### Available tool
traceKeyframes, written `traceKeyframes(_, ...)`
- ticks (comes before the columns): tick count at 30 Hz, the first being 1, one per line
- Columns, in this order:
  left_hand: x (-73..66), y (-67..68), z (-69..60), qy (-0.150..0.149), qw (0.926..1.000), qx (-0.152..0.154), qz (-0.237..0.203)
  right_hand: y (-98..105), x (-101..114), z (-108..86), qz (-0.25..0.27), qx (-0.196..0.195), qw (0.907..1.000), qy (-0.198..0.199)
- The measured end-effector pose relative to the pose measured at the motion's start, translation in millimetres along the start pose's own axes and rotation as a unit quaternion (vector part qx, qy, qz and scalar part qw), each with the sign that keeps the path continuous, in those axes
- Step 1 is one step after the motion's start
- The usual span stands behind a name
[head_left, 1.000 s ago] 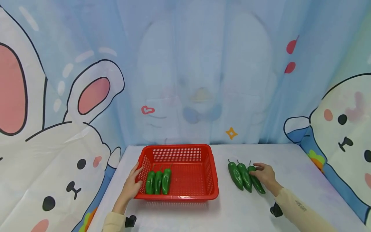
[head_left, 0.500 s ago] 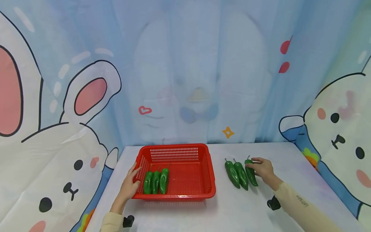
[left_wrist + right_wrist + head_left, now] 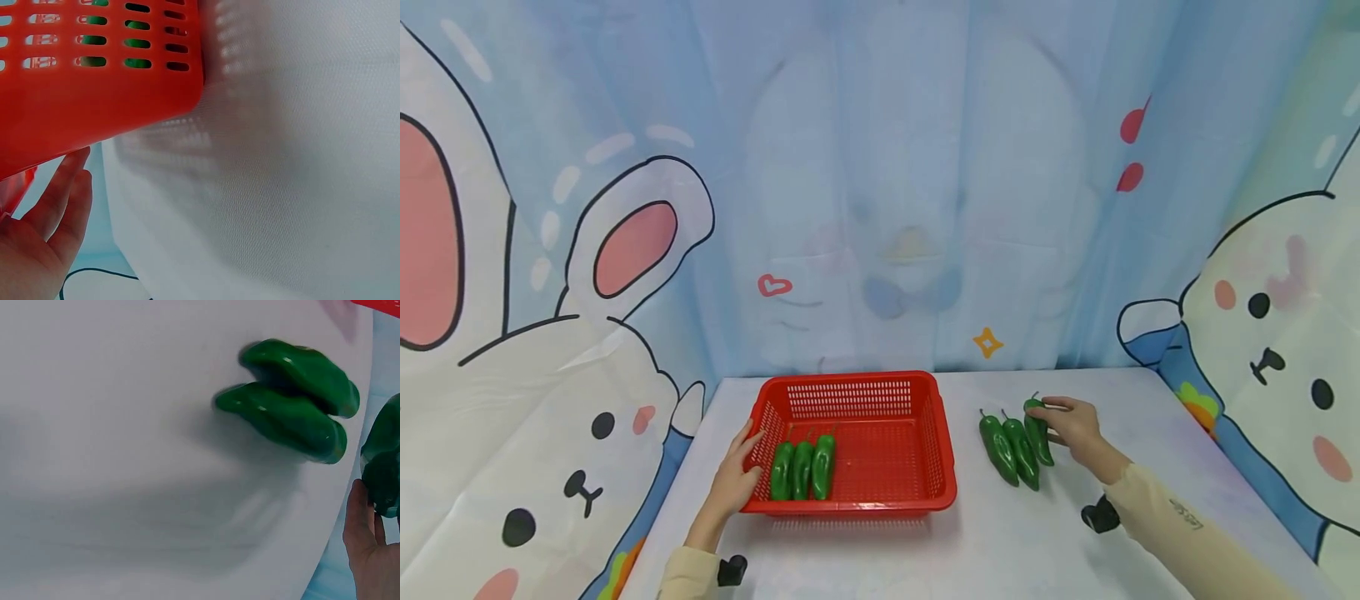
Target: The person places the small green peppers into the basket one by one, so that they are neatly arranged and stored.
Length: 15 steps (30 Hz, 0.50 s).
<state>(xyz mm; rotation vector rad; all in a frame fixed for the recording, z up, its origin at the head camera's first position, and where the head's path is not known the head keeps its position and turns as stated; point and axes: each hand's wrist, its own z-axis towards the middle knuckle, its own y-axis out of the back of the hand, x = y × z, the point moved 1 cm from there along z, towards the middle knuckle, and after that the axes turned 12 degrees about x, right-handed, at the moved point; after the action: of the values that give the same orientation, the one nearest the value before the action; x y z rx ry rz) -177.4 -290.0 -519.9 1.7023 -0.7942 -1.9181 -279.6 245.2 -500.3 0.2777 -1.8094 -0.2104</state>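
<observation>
My right hand [image 3: 1078, 425] pinches a green chili pepper [image 3: 1037, 433] near its stem end, lifted off the table. In the right wrist view that pepper [image 3: 384, 462] hangs at the right edge, partly cut off, above the fingertips. Two more green peppers [image 3: 997, 450] [image 3: 281, 422] lie side by side on the table just left of it. My left hand [image 3: 730, 483] rests against the left rim of a red plastic basket [image 3: 895, 507], fingers fairly straight; in the left wrist view the fingers [image 3: 75, 200] touch its outer side. Three green peppers [image 3: 802, 471] lie in a row inside the basket, at its left.
The white table [image 3: 1000, 550] runs back to a blue cartoon curtain [image 3: 1030, 208] behind it. Printed rabbit and bear-like figures flank both sides. A dark cable [image 3: 94, 270] shows past the table edge in the left wrist view.
My right hand has picked up the rightmost pepper of the loose group and moved it up and left. The left hand stays at the basket; the view has shifted slightly.
</observation>
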Motion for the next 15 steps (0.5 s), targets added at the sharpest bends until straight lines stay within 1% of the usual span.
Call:
traceKeyframes(4,0.6,-0.7,0.5,-0.003,1.0000,-0.002,-0.001,-4,7,-0.5,0.006,0.003,1.0000,-0.001)
traceKeyframes(8,1.4,-1.1,1.0,-0.004,1.0000,-0.002,-0.001,-9,15,-2.6,0.008,0.015,0.9998,0.009)
traceKeyframes(12,1.4,-0.9,1.1,-0.002,1.0000,-0.003,-0.001,-17,28,-7.6,0.024,0.034,0.9989,0.020)
traceKeyframes(15,2.0,-1.0,1.9,-0.001,1.0000,-0.004,0.000,-26,41,-10.8,0.031,0.045,0.9981,0.028)
